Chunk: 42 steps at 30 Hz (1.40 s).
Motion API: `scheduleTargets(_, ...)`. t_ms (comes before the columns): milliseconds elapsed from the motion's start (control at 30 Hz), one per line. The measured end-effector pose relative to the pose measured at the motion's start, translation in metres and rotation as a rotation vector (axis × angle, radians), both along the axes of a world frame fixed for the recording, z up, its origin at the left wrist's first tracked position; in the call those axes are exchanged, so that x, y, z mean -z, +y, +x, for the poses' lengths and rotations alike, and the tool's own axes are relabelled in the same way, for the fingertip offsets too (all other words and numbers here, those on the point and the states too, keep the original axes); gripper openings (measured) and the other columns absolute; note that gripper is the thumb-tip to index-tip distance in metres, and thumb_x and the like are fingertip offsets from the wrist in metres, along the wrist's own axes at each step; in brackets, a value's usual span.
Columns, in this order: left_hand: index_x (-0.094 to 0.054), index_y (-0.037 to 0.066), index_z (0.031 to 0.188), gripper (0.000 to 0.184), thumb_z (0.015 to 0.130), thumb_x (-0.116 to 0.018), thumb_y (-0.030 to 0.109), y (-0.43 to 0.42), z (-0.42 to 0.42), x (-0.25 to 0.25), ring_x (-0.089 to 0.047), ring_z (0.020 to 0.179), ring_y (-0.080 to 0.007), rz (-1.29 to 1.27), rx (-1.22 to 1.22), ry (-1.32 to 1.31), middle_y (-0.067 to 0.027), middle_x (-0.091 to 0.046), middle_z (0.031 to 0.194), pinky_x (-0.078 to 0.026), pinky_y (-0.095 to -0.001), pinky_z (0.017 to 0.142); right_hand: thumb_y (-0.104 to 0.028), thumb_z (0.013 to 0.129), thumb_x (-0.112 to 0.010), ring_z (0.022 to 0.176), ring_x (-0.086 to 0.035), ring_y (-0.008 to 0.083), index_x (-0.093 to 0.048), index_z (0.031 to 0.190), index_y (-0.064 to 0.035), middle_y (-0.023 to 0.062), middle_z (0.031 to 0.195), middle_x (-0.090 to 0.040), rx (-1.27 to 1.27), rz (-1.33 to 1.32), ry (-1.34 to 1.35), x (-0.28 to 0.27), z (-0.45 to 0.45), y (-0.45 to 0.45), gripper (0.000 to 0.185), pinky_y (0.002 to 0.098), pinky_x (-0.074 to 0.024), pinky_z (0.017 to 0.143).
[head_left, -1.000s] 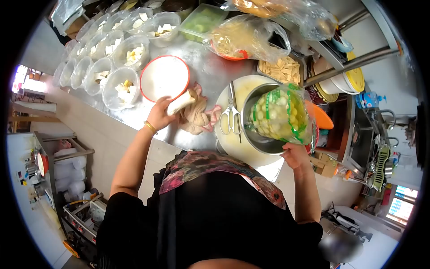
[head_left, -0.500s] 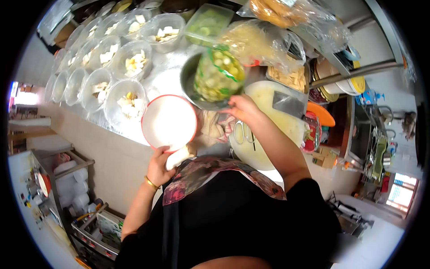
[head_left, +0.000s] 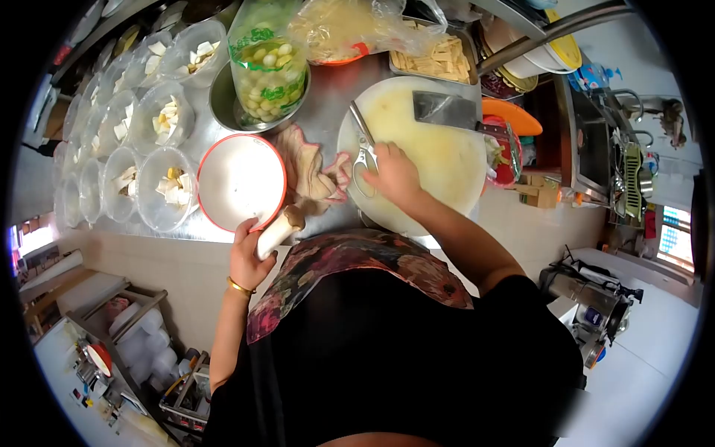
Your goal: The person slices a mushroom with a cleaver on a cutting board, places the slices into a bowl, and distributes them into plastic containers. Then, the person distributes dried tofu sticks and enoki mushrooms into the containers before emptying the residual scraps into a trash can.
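Observation:
My left hand (head_left: 249, 257) is closed around a king oyster mushroom (head_left: 277, 232), its white stem in my grip and its brownish cap pointing up and right. The fingertips of that hand reach the red rim of a white bowl (head_left: 242, 182) at the table edge. On the right, my right hand (head_left: 392, 175) grips a pair of scissors (head_left: 363, 165) over the left part of a round cutting board (head_left: 439, 175). The scissor blades point away from me. A cleaver (head_left: 447, 110) lies on the far side of the board. A crumpled cloth (head_left: 304, 167) rests between bowl and board.
Several clear tubs (head_left: 165, 186) with cut pieces stand at left. Behind the bowl, a metal pot (head_left: 222, 97) holds a bag of round green pieces (head_left: 268, 78). A tray of pale strips (head_left: 436, 56) and an orange lid (head_left: 512, 117) sit beyond the board.
My right hand has left the metal pot and come to the board, where it now holds the scissors; their blades have turned away from me. My left hand still holds the mushroom. The view has shifted.

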<state>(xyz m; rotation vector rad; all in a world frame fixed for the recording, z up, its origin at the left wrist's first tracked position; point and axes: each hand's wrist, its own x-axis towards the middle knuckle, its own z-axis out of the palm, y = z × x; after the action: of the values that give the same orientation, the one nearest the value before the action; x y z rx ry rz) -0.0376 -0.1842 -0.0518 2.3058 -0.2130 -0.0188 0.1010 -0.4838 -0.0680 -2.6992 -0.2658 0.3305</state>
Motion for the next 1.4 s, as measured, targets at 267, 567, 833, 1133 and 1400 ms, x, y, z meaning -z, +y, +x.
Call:
scheduleTargets(267,-0.058,-0.001,0.091,0.038,0.054,-0.065,0.005,-0.032,-0.011,-0.020,-0.053,0.088,-0.0323,0.022,-0.092,-0.055,-0.0223,-0.042,0.118,-0.046,-0.0371,0.070,-0.012,0.069,-0.059,0.094,-0.048,0.0305,-0.058,0.097,-0.0063,0.0138,0.099,-0.050,-0.119,-0.043,-0.506,0.048,0.041,-0.029,0.029,0.0394,-0.0405,0.083)
scheduleTargets(567,-0.053,0.001,0.099,0.043,0.058,-0.064,0.008,-0.142,0.033,-0.016,-0.053,0.091,-0.0372,-0.067,0.309,-0.128,-0.0209,-0.053,0.104,-0.044,-0.0398,0.078,-0.010,0.073,-0.054,0.091,-0.055,0.0303,-0.056,0.096,-0.0053,0.0150,0.096,-0.057,0.091,-0.311,-0.362,0.021,0.083,-0.210,0.023,0.0400,-0.0461,0.075)
scheduleTargets(833,-0.054,0.003,0.101,0.043,0.062,-0.069,0.013,-0.241,0.121,0.040,-0.050,0.099,-0.0361,0.141,0.337,-0.007,-0.0212,-0.045,0.113,-0.043,-0.0367,0.085,-0.005,0.070,-0.056,0.093,-0.054,0.0360,-0.032,0.123,-0.0100,0.0198,0.101,-0.055,0.000,-0.203,0.037,0.016,0.017,-0.277,0.059,0.0441,-0.0441,0.078)
scheduleTargets(1133,-0.057,0.004,0.099,0.040,0.063,-0.066,0.015,-0.289,0.193,0.052,-0.052,0.091,-0.0338,0.009,0.244,-0.155,-0.0172,-0.049,0.101,-0.044,-0.0374,0.080,-0.011,0.070,-0.064,0.065,-0.058,0.0315,-0.046,0.115,-0.0068,0.0168,0.074,-0.059,0.491,0.169,0.056,-0.006,-0.150,-0.304,0.049,0.0381,-0.0453,0.059)
scheduleTargets(1400,-0.053,0.003,0.106,0.050,0.063,-0.071,0.020,-0.242,0.093,0.049,-0.053,0.084,-0.0338,0.269,0.246,-0.019,-0.0155,-0.053,0.091,-0.045,-0.0388,0.074,-0.008,0.075,-0.056,0.061,-0.058,0.0337,-0.057,0.100,-0.0047,0.0195,0.069,-0.058,0.409,0.458,0.077,-0.036,-0.162,-0.202,0.025,0.0376,-0.0455,0.055)
